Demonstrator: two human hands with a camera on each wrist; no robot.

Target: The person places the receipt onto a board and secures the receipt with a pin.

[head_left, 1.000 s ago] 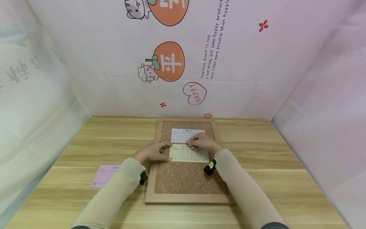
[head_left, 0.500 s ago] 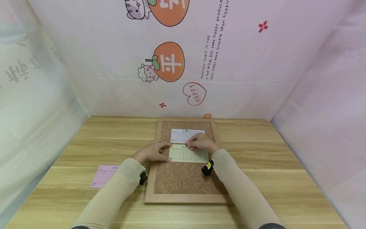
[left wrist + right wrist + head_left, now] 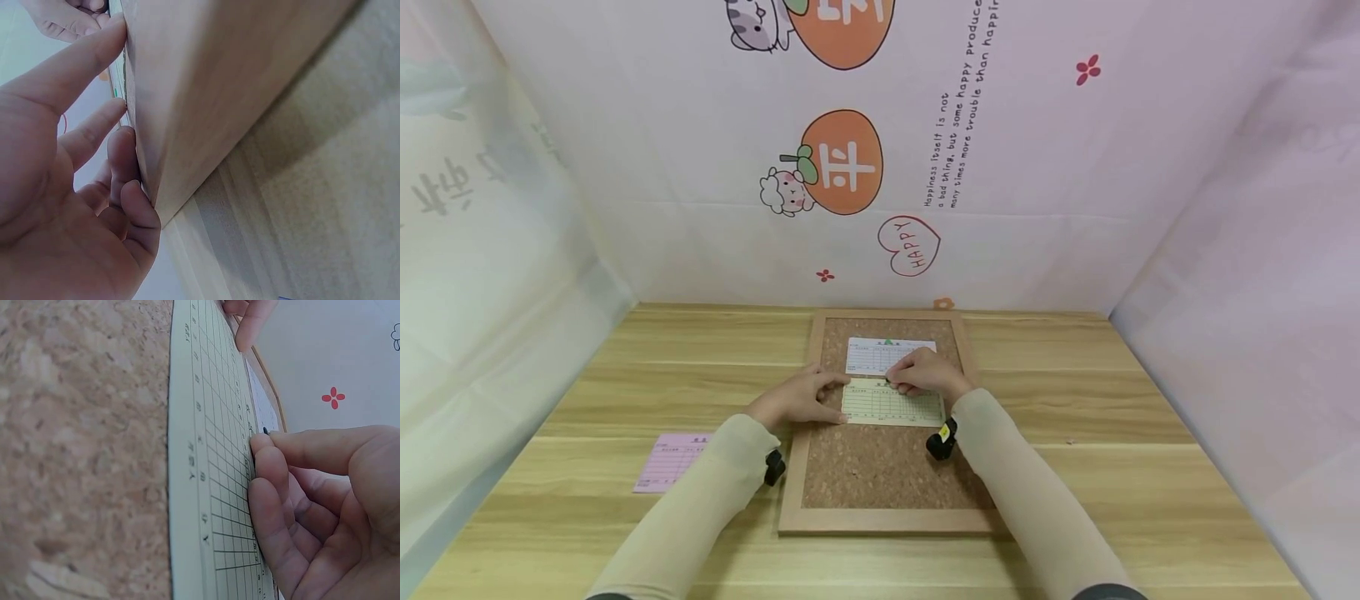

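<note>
On the framed cork board [image 3: 895, 475] lies a yellow-green form [image 3: 891, 406], just below a white form [image 3: 865, 357] that bears a green pin [image 3: 888, 342]. My left hand [image 3: 801, 398] rests at the board's left side, thumb and forefinger spread on the yellow-green form's left corners; in the left wrist view this hand [image 3: 81, 169] lies against the wooden frame [image 3: 187, 94]. At the top edge of the yellow-green form, my right hand [image 3: 925, 372] pinches a small dark pin, whose dark tip [image 3: 266, 431] shows between thumb and forefinger of the hand [image 3: 331, 500] in the right wrist view.
A pink form [image 3: 670, 462] lies on the wooden table [image 3: 572, 517] left of the board, partly behind the left sleeve. A tiny object [image 3: 1071, 442] is on the table to the right. Printed cloth [image 3: 1030, 167] hangs behind and at both sides.
My right hand and wrist have shifted slightly left, with the pinch kept at the top edge of the yellow-green form. My left hand has stayed in place.
</note>
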